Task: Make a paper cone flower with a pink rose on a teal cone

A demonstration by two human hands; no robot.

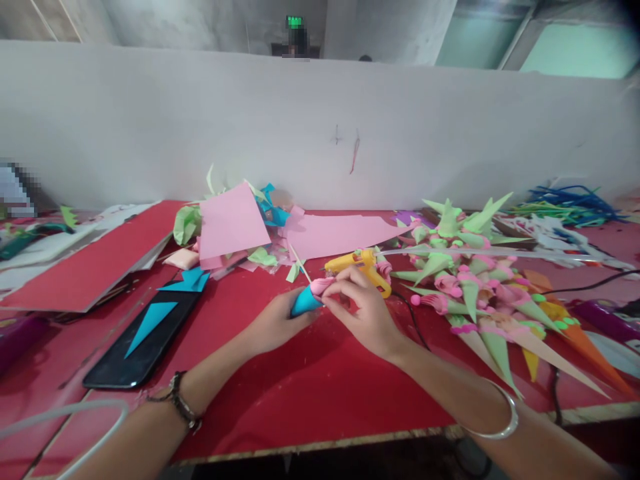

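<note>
My left hand [275,322] is closed round a small blue paper roll [304,304], holding it tilted above the red table. At the roll's upper end sits a bunch of folded pink paper [320,287], which the thumb and fingers of my right hand [363,310] pinch. A thin pale stick [300,262] shows just beyond the roll; whether it is joined to it I cannot tell. Right behind my right hand lies a yellow glue gun [367,265], with a long clear glue stick [450,253] reaching out of its back.
Many green and pink paper cones [470,293] are heaped at the right. Pink paper sheets [235,227] and scraps lie at the back. To the left are a black phone [113,363] with blue paper pieces [150,323] on it and a red board [95,257]. A white partition [200,127] stands behind.
</note>
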